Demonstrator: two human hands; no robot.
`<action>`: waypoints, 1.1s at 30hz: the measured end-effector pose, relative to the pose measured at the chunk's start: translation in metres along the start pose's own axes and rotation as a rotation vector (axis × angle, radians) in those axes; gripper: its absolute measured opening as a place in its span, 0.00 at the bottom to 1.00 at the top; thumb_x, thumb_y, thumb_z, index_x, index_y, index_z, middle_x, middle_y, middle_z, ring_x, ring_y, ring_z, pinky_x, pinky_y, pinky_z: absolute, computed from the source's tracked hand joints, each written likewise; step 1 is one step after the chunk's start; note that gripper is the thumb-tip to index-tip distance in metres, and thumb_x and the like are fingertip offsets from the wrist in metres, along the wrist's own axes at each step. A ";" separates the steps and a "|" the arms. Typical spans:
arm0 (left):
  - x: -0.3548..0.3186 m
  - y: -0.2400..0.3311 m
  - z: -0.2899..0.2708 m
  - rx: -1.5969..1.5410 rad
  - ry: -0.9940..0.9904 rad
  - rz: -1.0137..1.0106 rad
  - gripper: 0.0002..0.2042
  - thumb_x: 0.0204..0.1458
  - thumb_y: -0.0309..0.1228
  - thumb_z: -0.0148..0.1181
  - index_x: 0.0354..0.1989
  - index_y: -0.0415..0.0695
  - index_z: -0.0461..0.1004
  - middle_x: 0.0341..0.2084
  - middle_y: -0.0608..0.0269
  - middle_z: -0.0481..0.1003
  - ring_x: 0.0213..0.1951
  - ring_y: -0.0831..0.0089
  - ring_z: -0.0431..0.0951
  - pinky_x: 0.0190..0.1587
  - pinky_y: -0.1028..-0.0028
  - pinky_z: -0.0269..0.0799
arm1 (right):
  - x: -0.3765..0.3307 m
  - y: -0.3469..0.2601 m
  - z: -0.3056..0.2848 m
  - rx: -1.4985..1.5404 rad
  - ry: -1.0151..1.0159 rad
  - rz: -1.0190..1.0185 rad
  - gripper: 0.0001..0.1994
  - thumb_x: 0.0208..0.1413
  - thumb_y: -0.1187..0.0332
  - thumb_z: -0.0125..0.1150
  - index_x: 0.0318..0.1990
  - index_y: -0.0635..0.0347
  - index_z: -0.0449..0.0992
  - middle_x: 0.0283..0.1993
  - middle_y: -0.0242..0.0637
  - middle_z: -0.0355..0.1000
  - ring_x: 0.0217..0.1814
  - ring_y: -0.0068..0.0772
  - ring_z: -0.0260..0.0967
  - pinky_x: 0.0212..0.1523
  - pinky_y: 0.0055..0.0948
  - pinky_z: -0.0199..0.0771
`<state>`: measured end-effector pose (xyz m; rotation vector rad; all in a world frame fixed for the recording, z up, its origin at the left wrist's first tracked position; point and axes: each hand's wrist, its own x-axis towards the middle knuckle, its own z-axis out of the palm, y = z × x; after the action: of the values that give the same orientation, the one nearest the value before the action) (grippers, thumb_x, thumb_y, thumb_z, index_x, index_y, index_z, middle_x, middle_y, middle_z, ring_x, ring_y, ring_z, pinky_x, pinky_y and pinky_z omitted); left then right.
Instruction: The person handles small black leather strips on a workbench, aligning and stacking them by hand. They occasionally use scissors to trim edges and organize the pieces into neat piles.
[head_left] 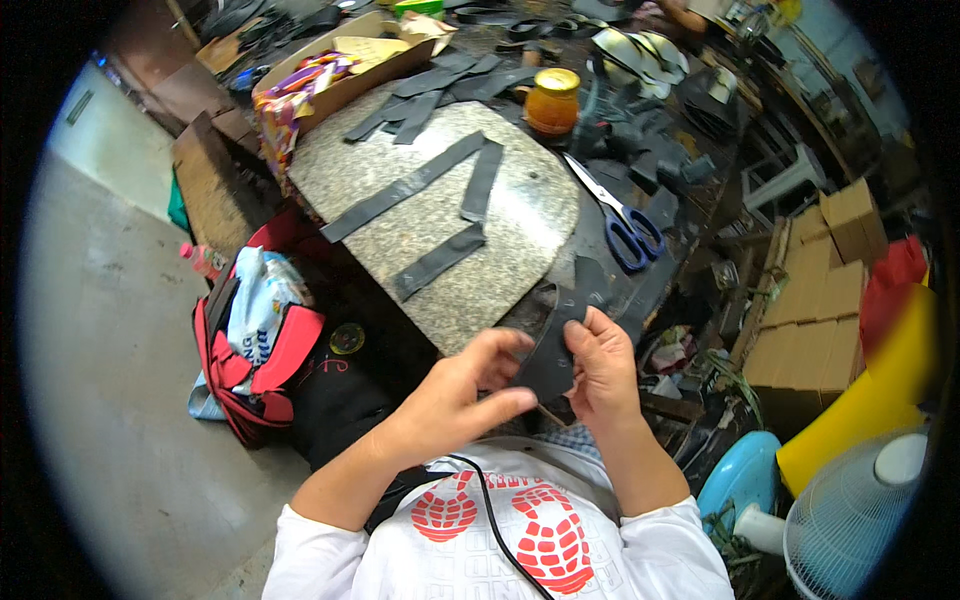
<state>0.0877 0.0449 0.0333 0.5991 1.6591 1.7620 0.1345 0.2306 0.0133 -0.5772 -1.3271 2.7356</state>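
A dark flat strip (549,362), rubber- or leather-like, hangs in front of my body with small pale marks on its face. My right hand (603,372) pinches its right edge between thumb and fingers. At the strip's left side is my left hand (468,385), thumb and fingers apart; whether its fingertips touch the strip is hard to tell. Beyond my hands lies a speckled stone slab (530,225). Several similar strips lie on it, among them a long strip (405,188), a short strip (482,180) and a nearer strip (440,260). Blue-handled scissors (625,225) rest right of the slab.
An orange jar (553,103) stands at the slab's far edge, near heaped dark scraps (640,140). A cardboard box (350,75) with wrappers sits far left. A red-and-black bag (265,345) is at left. Cartons (810,310) and a fan (860,515) are at right.
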 end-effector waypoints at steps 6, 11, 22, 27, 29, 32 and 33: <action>-0.024 0.069 -0.038 -0.018 0.104 0.038 0.18 0.57 0.20 0.59 0.56 0.35 0.69 0.31 0.70 0.72 0.31 0.87 0.71 0.34 0.82 0.68 | -0.002 0.013 -0.001 -0.208 -0.109 0.003 0.08 0.65 0.69 0.58 0.44 0.66 0.75 0.28 0.33 0.75 0.21 0.17 0.66 0.21 0.18 0.67; 0.025 0.120 -0.102 0.438 0.196 0.081 0.21 0.53 0.34 0.63 0.54 0.36 0.74 0.40 0.66 0.77 0.41 0.82 0.74 0.46 0.79 0.69 | -0.008 0.024 -0.016 -1.081 -0.312 -0.706 0.10 0.58 0.78 0.59 0.47 0.64 0.78 0.28 0.39 0.75 0.23 0.29 0.70 0.25 0.24 0.68; 0.250 0.145 -0.226 0.328 0.240 0.469 0.16 0.61 0.25 0.54 0.57 0.42 0.69 0.37 0.63 0.78 0.34 0.80 0.79 0.36 0.77 0.78 | -0.003 0.024 -0.013 -1.121 -0.342 -0.703 0.09 0.52 0.81 0.64 0.41 0.64 0.79 0.25 0.38 0.71 0.20 0.30 0.67 0.21 0.26 0.64; 0.261 0.060 -0.264 1.344 0.558 -0.067 0.22 0.52 0.35 0.64 0.55 0.40 0.74 0.52 0.48 0.76 0.54 0.58 0.76 0.58 0.67 0.70 | 0.000 0.025 -0.012 -1.089 -0.344 -0.715 0.09 0.51 0.81 0.64 0.41 0.64 0.79 0.24 0.38 0.71 0.19 0.30 0.66 0.21 0.26 0.63; 0.241 0.039 -0.261 1.427 0.665 0.114 0.20 0.51 0.34 0.62 0.52 0.43 0.76 0.57 0.43 0.71 0.56 0.50 0.74 0.58 0.58 0.71 | 0.002 0.026 -0.012 -1.084 -0.356 -0.736 0.09 0.51 0.81 0.64 0.41 0.64 0.79 0.24 0.38 0.70 0.19 0.29 0.65 0.21 0.26 0.63; 0.212 0.035 -0.234 1.414 0.613 0.163 0.16 0.52 0.38 0.63 0.47 0.43 0.78 0.44 0.49 0.78 0.50 0.52 0.77 0.53 0.60 0.72 | 0.001 0.025 -0.012 -1.095 -0.359 -0.723 0.09 0.51 0.82 0.64 0.41 0.64 0.78 0.23 0.37 0.69 0.18 0.29 0.65 0.20 0.26 0.62; 0.200 0.038 -0.223 1.418 0.535 0.141 0.15 0.52 0.38 0.63 0.44 0.43 0.79 0.41 0.49 0.79 0.47 0.52 0.79 0.50 0.59 0.73 | 0.001 0.025 -0.012 -1.091 -0.360 -0.715 0.10 0.51 0.82 0.64 0.41 0.64 0.78 0.23 0.37 0.69 0.18 0.30 0.64 0.20 0.26 0.62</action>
<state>-0.2140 0.0321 0.0291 0.8384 3.2165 0.5257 0.1408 0.2241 -0.0132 0.3798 -2.4371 1.4283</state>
